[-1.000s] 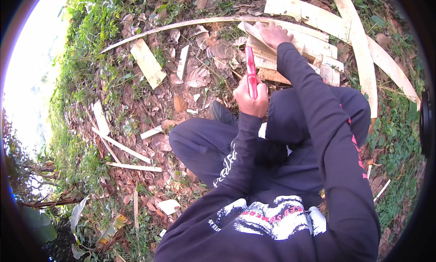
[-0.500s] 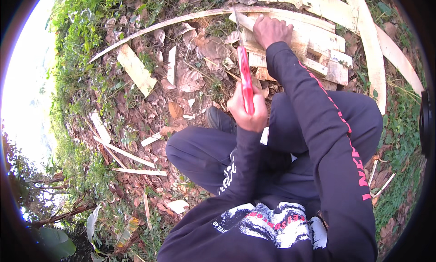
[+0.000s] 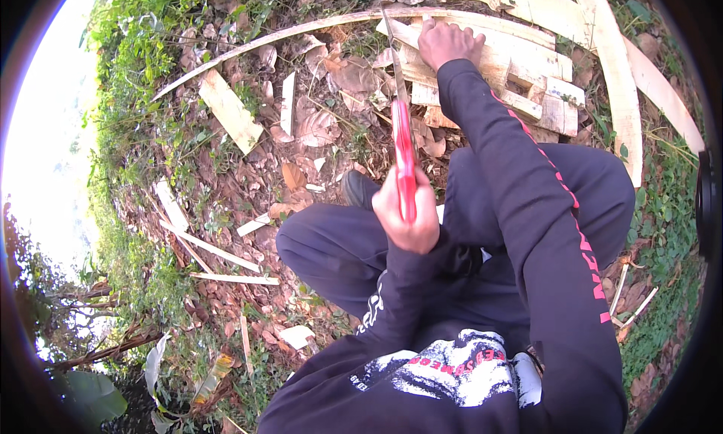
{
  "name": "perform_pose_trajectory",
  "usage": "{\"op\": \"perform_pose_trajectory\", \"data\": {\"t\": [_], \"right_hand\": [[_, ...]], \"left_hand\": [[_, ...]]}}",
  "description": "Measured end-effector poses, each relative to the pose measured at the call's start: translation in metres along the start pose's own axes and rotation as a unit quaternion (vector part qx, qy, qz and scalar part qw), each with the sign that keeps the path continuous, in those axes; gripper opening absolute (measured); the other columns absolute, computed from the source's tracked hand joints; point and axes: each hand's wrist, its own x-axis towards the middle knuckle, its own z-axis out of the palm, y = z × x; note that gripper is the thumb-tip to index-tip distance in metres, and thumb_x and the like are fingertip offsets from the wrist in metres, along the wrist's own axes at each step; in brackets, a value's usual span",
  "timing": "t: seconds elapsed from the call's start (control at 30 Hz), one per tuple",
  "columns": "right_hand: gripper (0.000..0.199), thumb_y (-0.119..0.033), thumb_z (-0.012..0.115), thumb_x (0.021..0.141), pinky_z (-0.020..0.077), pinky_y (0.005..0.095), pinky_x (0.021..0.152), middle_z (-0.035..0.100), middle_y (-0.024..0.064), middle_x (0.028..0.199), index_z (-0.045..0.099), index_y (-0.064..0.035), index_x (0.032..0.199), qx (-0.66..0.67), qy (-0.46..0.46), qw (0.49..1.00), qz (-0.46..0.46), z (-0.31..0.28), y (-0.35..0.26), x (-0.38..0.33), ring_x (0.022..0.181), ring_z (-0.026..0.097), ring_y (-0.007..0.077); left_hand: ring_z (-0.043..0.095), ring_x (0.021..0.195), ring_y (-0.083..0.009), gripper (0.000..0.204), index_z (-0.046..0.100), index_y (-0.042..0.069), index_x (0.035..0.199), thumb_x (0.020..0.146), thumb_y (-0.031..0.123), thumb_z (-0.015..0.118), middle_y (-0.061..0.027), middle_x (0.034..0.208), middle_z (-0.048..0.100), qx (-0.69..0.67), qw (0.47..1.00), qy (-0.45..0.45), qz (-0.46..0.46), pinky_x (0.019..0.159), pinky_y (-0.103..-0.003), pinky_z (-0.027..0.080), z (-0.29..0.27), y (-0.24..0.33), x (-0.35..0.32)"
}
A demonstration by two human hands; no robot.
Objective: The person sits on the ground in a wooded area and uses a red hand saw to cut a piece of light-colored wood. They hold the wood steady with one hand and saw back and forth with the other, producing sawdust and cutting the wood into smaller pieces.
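Observation:
My left hand is wrapped round the red handle of a handsaw, in front of my lap. The thin blade points away from me, and its far part lies against a long, narrow wooden strip. At the top of the stacked boards, my right hand is closed over a short pale piece of wood, close to the right of the blade. Part of that piece is hidden under my fingers. Below it are several sawn wooden boards, piled crosswise on the ground.
Two long pale planks, one of them a curved-looking plank, cross at the upper right. Loose offcuts, among them a flat board and thin sticks, lie on leaf litter to the left. My bent legs are below the stack.
My left hand has drawn the saw back toward my body, so more of the blade shows. My right hand stays on the wood, its fingers slightly shifted.

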Motion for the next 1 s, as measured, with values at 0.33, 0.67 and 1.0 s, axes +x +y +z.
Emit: {"op": "perform_pose_trajectory", "data": {"t": [0.33,0.67,1.0], "right_hand": [[0.061,-0.043,0.027,0.103,0.0346,0.0521,0.102,0.073,0.0156,0.107,0.076,-0.0060,0.097,0.013,-0.024,1.000,0.008,-0.005,-0.002,0.003,0.106,0.065,0.0319],[0.066,-0.046,0.022,0.104,0.0306,0.0533,0.106,0.070,0.0157,0.118,0.073,-0.0050,0.110,0.021,-0.024,0.999,0.016,-0.001,-0.008,0.004,0.117,0.061,0.0325],[0.062,-0.042,0.024,0.103,0.0332,0.0514,0.103,0.070,0.0159,0.117,0.074,-0.0054,0.107,0.025,-0.007,1.000,-0.015,-0.002,0.002,0.001,0.114,0.061,0.0332]], "left_hand": [[0.051,0.057,-0.0057,0.008,0.058,-0.004,0.083,0.082,-0.003,0.051,-0.0024,0.063,0.054,-0.044,0.990,-0.116,0.072,0.054,-0.023,0.041,-0.005,0.011,0.011],[0.051,0.047,-0.0198,0.005,0.057,-0.002,0.075,0.080,0.000,0.054,-0.0121,0.056,0.053,0.011,0.972,-0.046,0.229,0.049,-0.035,0.040,0.054,0.001,0.108],[0.048,0.052,-0.0108,0.011,0.063,-0.003,0.081,0.087,0.001,0.056,-0.0054,0.057,0.054,-0.017,0.987,-0.094,0.128,0.052,-0.029,0.038,0.030,0.016,0.061]]}}
